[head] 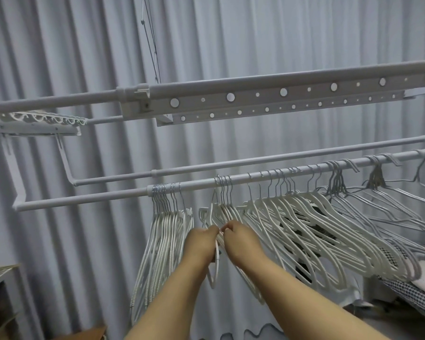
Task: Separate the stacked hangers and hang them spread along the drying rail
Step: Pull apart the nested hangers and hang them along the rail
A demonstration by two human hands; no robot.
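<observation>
Before pleated grey curtains [280, 33], a smooth tubular rail [194, 185] ran from 9 to 3 o'clock, carrying ribbed white hangers [304, 217] by thin wire hooks. At 6 o'clock the left hand [201, 244] and right hand [241, 238] met, fingers curled, pinching one hanger between the bunches.

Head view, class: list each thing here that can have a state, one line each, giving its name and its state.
Left hand: fingers curled, pinching a white hanger.
Right hand: fingers curled, pinching hangers at the same spot.
Left bunch of hangers: hung on the rail, packed tight.
Middle hangers: hung, fanned out, slanted.
Grey wire hangers: hung in clumps at the right.
Rail: bare at its left end.
Curtain: drawn shut.
</observation>
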